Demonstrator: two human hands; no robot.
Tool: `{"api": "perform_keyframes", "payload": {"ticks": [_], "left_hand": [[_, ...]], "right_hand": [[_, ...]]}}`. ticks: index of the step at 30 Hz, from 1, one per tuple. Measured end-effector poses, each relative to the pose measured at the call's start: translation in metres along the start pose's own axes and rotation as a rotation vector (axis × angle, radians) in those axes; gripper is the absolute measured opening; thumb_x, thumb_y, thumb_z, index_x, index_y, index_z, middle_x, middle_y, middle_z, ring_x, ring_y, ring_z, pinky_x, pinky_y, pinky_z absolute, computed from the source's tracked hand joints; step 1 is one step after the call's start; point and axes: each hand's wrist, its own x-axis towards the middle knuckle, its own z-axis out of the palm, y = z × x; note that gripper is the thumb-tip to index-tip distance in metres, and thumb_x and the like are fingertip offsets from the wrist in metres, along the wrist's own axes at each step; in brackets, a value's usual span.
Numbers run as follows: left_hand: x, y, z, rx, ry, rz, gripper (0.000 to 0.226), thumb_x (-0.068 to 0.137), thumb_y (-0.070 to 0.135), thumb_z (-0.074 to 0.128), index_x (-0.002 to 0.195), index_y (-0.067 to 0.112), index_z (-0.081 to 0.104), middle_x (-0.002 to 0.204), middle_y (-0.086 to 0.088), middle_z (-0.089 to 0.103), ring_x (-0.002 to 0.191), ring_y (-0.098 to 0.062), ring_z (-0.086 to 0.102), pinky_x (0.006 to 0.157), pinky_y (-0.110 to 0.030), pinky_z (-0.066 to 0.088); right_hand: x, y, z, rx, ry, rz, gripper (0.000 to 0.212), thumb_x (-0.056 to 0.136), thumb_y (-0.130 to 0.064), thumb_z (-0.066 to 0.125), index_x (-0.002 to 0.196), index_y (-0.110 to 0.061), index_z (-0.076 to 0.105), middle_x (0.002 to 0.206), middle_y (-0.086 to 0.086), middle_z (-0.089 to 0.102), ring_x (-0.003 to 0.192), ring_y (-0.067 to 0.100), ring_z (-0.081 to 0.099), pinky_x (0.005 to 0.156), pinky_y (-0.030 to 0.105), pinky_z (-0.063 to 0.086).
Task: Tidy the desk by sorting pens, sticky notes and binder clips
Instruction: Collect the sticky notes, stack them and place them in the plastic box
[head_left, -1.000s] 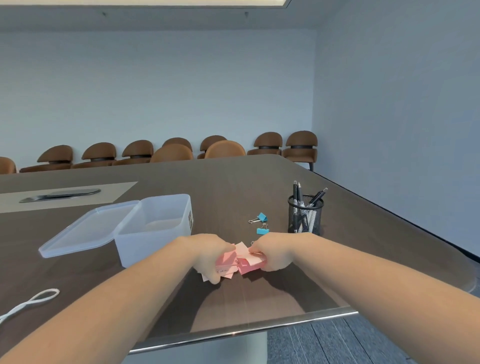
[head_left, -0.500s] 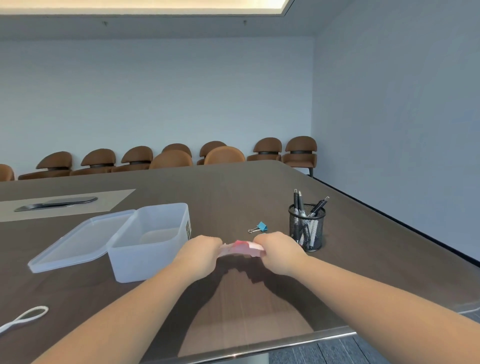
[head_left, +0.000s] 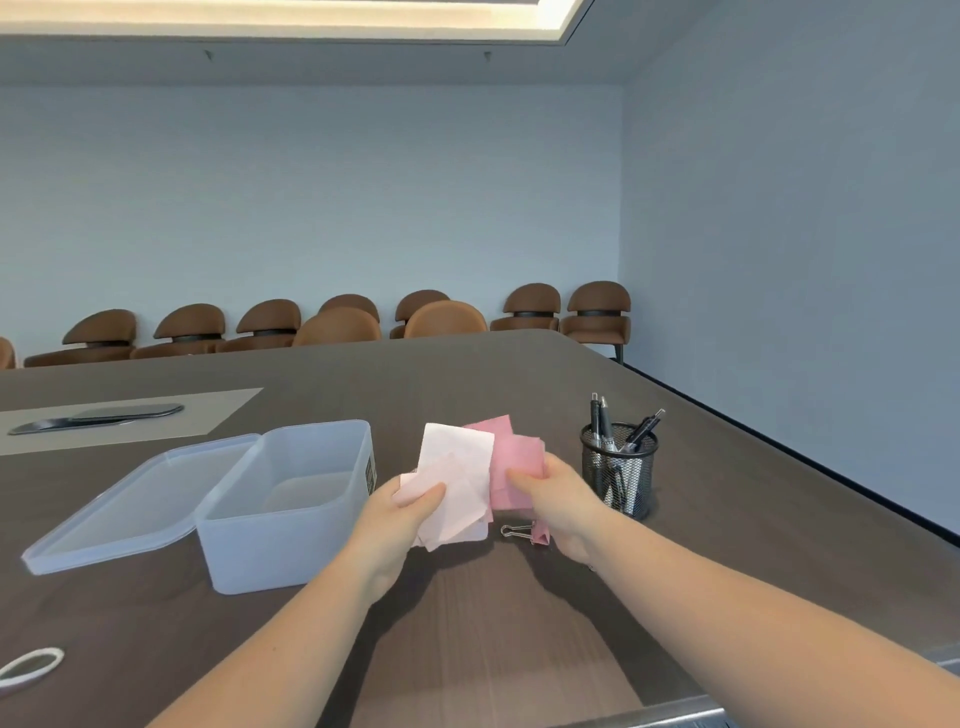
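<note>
Both hands hold a loose bunch of pink sticky notes (head_left: 467, 467) upright above the brown desk (head_left: 519, 623). My left hand (head_left: 400, 514) pinches the paler sheets at the lower left, my right hand (head_left: 556, 499) grips the darker pink ones at the right. Under my right hand a pink binder clip (head_left: 524, 532) lies on the desk, partly hidden. A black mesh cup (head_left: 618, 467) at the right holds several pens (head_left: 602, 421). The blue binder clips are hidden behind the notes.
An open translucent plastic box (head_left: 291, 499) with its hinged lid (head_left: 135, 504) laid out flat stands left of my hands. A white cord loop (head_left: 31, 665) lies at the near left. Brown chairs (head_left: 441, 317) line the far wall.
The notes were gathered flat on the desk, then lifted and tilted upright facing me. Both hands rose with them; the view moved closer to the box.
</note>
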Motion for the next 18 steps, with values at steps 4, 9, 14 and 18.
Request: {"api": "perform_keyframes", "payload": {"ticks": [4, 9, 14, 18], "left_hand": [[0.006, -0.002, 0.003, -0.036, -0.034, -0.031, 0.034, 0.082, 0.012, 0.063, 0.114, 0.006, 0.057, 0.11, -0.014, 0.069, 0.094, -0.03, 0.068, 0.083, -0.045, 0.056], [0.013, -0.003, 0.007, -0.072, 0.071, -0.066, 0.036, 0.085, -0.005, 0.055, 0.113, 0.016, 0.045, 0.11, -0.006, 0.058, 0.095, -0.028, 0.062, 0.072, -0.04, 0.053], [0.012, -0.002, 0.013, -0.107, 0.069, -0.053, 0.048, 0.08, -0.013, 0.044, 0.115, 0.018, 0.053, 0.112, -0.007, 0.062, 0.097, -0.029, 0.064, 0.063, -0.036, 0.055], [0.008, -0.009, 0.02, -0.053, 0.062, -0.07, 0.048, 0.068, -0.004, 0.045, 0.106, 0.021, 0.058, 0.11, -0.01, 0.063, 0.1, -0.031, 0.064, 0.077, -0.046, 0.058]], "right_hand": [[0.002, 0.005, 0.018, -0.034, -0.213, 0.078, 0.041, 0.083, 0.008, 0.049, 0.113, -0.014, 0.064, 0.108, 0.003, 0.071, 0.1, 0.023, 0.065, 0.079, 0.024, 0.052], [0.009, 0.0, 0.023, -0.132, -0.242, 0.081, 0.057, 0.075, 0.015, 0.035, 0.113, -0.02, 0.059, 0.104, 0.001, 0.067, 0.1, 0.024, 0.059, 0.07, 0.027, 0.049], [0.001, -0.003, 0.019, -0.079, -0.065, 0.007, 0.053, 0.074, 0.002, 0.043, 0.122, -0.02, 0.042, 0.097, -0.002, 0.055, 0.08, 0.017, 0.054, 0.066, 0.03, 0.043], [-0.006, 0.001, 0.027, 0.096, -0.04, 0.006, 0.045, 0.079, -0.012, 0.046, 0.12, -0.03, 0.045, 0.107, -0.001, 0.055, 0.087, 0.019, 0.056, 0.062, 0.028, 0.043]]}}
